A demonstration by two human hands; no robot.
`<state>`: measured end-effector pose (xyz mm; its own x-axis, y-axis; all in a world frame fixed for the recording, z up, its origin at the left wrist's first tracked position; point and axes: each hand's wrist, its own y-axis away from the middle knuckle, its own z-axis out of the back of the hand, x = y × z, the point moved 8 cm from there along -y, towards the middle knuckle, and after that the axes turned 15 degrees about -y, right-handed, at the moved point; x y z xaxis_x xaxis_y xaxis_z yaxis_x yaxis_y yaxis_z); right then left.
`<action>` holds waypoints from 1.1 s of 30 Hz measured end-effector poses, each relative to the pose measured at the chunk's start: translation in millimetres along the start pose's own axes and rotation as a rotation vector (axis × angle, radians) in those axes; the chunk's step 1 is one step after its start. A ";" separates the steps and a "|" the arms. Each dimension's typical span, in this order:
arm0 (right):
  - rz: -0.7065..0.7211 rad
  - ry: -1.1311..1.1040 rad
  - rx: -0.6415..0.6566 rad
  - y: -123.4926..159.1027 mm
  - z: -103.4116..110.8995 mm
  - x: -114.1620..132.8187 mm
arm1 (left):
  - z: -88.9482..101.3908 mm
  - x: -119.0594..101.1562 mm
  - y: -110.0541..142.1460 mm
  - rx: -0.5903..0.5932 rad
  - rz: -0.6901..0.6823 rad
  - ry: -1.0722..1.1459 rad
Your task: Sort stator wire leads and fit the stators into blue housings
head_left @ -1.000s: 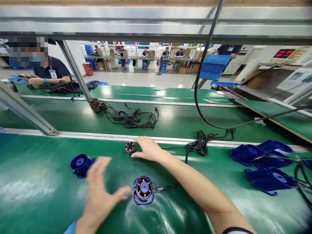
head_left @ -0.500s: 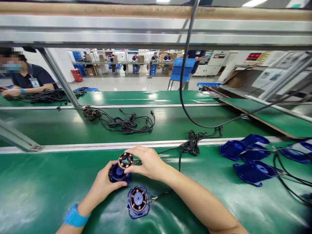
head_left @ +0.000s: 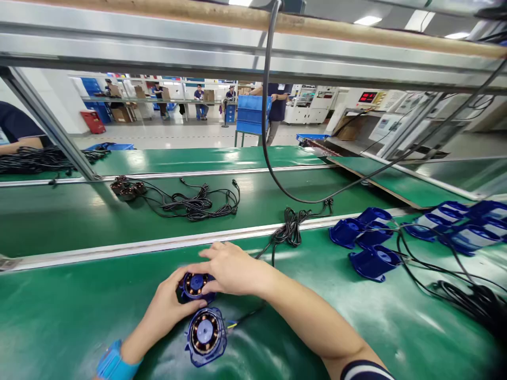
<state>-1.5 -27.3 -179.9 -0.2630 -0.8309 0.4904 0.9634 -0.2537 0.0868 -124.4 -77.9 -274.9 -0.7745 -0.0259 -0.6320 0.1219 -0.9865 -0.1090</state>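
My left hand (head_left: 161, 304) curls around the left side of a blue motor housing (head_left: 208, 297) on the green bench, thumb along its front. From the right, my right hand (head_left: 232, 270) grips a copper-wound stator (head_left: 190, 289), which sits inside that housing around its central hub. My right fingers cover part of the ring's back and right side. Just in front, a second blue housing (head_left: 197, 360) lies face up with its own stator (head_left: 205, 331) inside. Yellow and blue wires run from it to a black cable (head_left: 253, 312).
Several blue housings (head_left: 372, 261) stand at the right with black cables (head_left: 471, 301). Coiled cable (head_left: 293, 227) crosses the white rail (head_left: 130, 247). On the conveyor lie stators (head_left: 129, 188) with cords (head_left: 198, 203). A thick cable (head_left: 266, 116) hangs ahead; a co-worker's arm (head_left: 24, 143) shows at left.
My right hand has lowered the stator from above the housing's rim down into it. The view has swung to the right, showing more blue housings.
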 end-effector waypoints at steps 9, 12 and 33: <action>-0.323 0.227 -0.347 81.2 82.9 -151.6 | 36.9 -12.8 -7.6 -0.072 -0.068 -0.126; -0.587 0.354 -0.318 126.4 87.2 -223.2 | 31.0 -5.2 -13.6 -0.039 -0.011 -0.074; -0.494 0.638 -0.792 284.8 133.0 6.5 | -43.6 23.6 76.8 -0.002 0.023 -0.305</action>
<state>278.2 -39.1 -36.7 -0.8028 -0.5962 0.0026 0.5018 -0.6781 -0.5370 -106.2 -147.3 -331.6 -0.9221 -0.0958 -0.3749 0.1427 -0.9848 -0.0993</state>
